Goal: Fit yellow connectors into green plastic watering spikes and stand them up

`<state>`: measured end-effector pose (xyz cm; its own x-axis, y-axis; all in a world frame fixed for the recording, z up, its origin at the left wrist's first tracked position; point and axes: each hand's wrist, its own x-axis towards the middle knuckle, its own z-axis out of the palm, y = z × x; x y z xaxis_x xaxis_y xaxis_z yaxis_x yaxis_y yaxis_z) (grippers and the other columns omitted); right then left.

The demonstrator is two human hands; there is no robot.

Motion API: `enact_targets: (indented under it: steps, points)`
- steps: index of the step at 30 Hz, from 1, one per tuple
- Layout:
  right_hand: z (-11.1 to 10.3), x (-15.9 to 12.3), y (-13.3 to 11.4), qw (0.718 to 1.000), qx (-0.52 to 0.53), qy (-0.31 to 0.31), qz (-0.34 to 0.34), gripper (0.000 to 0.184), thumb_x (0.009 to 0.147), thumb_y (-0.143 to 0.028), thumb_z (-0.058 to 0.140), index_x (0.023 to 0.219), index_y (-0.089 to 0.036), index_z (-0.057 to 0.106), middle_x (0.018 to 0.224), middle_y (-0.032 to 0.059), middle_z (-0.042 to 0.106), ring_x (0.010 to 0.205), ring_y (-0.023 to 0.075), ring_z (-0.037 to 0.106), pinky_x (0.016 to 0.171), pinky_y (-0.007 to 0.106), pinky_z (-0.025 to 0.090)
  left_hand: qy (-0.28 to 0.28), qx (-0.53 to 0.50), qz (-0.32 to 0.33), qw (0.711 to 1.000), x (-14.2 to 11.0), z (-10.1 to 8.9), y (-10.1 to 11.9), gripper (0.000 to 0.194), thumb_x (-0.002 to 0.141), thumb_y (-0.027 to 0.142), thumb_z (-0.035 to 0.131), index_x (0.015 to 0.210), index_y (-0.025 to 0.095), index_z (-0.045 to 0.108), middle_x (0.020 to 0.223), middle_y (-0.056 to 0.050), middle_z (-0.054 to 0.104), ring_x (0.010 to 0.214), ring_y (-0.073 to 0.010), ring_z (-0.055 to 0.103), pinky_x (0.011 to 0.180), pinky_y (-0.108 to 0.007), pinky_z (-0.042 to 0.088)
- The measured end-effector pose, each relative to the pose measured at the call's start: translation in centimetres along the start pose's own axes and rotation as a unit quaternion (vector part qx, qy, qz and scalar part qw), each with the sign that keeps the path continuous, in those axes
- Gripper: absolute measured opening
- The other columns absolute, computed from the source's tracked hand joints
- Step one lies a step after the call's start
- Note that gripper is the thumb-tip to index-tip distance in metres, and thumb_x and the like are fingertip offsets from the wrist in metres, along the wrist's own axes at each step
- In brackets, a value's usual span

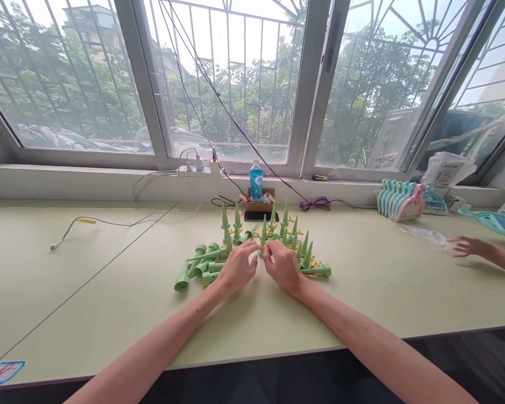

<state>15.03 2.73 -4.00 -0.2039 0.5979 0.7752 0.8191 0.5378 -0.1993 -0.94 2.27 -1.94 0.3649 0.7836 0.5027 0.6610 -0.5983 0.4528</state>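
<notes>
The pale desk (122, 314) runs beneath the windows. At its rear edge, an open cardboard box (260, 206) carries a bottle of blue liquid (256, 182), which stands inside or just behind it; unclear which. Green spikes (224, 216) stand and lie mid-desk, between front and rear edges. Left hand (238, 264): fingers loosely curled beside them. Right hand (281, 265): fingertips pinched together at an upright spike; the item gripped is indistinct.
</notes>
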Motion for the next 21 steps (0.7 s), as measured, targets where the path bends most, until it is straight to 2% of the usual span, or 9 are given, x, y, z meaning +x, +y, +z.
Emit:
enact_targets:
  steps: [2, 5, 8, 10, 13, 16, 21]
  points:
    - [-0.3, 0.1, -0.1, 1.0, 0.006, 0.013, 0.019, 0.021, 0.096, -0.021, 0.039, 0.089, -0.015, 0.058, 0.08, 0.0032, 0.06, 0.06, 0.0109, 0.054, 0.054, 0.021, 0.037, -0.028, 0.016, 0.005, 0.999, 0.0, 0.3, -0.1, 0.04, 0.087, 0.015, 0.046, 0.121, 0.023, 0.066, 0.132, -0.009, 0.06, 0.101, -0.0218, 0.066, 0.097, -0.039, 0.048]
    - [-0.9, 0.3, -0.4, 0.999, 0.009, 0.027, 0.043, 0.021, 0.095, -0.02, 0.04, 0.107, -0.014, 0.056, 0.097, 0.0074, 0.062, 0.061, 0.0113, 0.056, 0.053, 0.022, 0.041, -0.075, 0.042, -0.02, 0.996, 0.1, 0.7, -0.1, 0.047, 0.088, 0.016, 0.044, 0.131, 0.026, 0.059, 0.147, -0.01, 0.046, 0.123, -0.0282, 0.056, 0.104, -0.045, 0.044]
    - [-1.6, 0.5, -0.8, 0.997, -0.01, 0.017, 0.077, 0.03, 0.092, -0.018, 0.041, 0.12, -0.015, 0.052, 0.118, 0.0129, 0.057, 0.063, 0.0122, 0.059, 0.052, 0.024, 0.046, -0.114, 0.055, -0.031, 0.991, 0.1, 1.0, -0.2, 0.05, 0.091, 0.018, 0.041, 0.139, 0.029, 0.051, 0.153, -0.01, 0.038, 0.132, -0.0313, 0.048, 0.105, -0.048, 0.043]
    - [-2.0, 0.7, -1.2, 0.994, -0.031, 0.01, 0.1, 0.042, 0.09, -0.017, 0.042, 0.133, -0.017, 0.044, 0.135, 0.0177, 0.047, 0.066, 0.0136, 0.061, 0.051, 0.026, 0.048, -0.125, 0.057, -0.03, 0.99, 0.1, 1.2, -0.3, 0.052, 0.092, 0.02, 0.04, 0.144, 0.028, 0.045, 0.154, -0.011, 0.036, 0.133, -0.0312, 0.046, 0.105, -0.048, 0.042]
    - [-2.2, 0.7, -1.5, 0.99, -0.048, -0.004, 0.133, 0.058, 0.088, -0.016, 0.043, 0.145, -0.019, 0.031, 0.149, 0.0228, 0.03, 0.061, 0.0133, 0.061, 0.05, 0.03, 0.05, -0.119, 0.05, -0.029, 0.991, 0.1, 1.5, -0.4, 0.053, 0.093, 0.021, 0.039, 0.146, 0.024, 0.042, 0.153, -0.014, 0.037, 0.135, -0.03, 0.044, 0.107, -0.048, 0.04]
    - [-2.0, 0.6, -1.5, 0.987, -0.036, -0.023, 0.156, 0.066, 0.088, -0.016, 0.044, 0.15, -0.019, 0.022, 0.154, 0.0265, 0.017, 0.054, 0.0108, 0.058, 0.048, 0.032, 0.049, -0.092, 0.033, -0.028, 0.995, 0.1, 1.5, -0.3, 0.049, 0.093, 0.021, 0.04, 0.141, 0.02, 0.048, 0.148, -0.014, 0.044, 0.136, -0.0283, 0.043, 0.109, -0.046, 0.039]
    - [-1.7, 0.3, -1.2, 0.982, -0.002, -0.045, 0.181, 0.069, 0.088, -0.018, 0.045, 0.152, -0.016, 0.019, 0.156, 0.0284, 0.011, 0.055, 0.013, 0.061, 0.053, 0.035, 0.053, -0.028, 0.001, -0.039, 0.999, 0.3, 1.0, 0.1, 0.046, 0.093, 0.021, 0.041, 0.138, 0.021, 0.051, 0.148, -0.012, 0.045, 0.134, -0.0274, 0.046, 0.108, -0.045, 0.041]
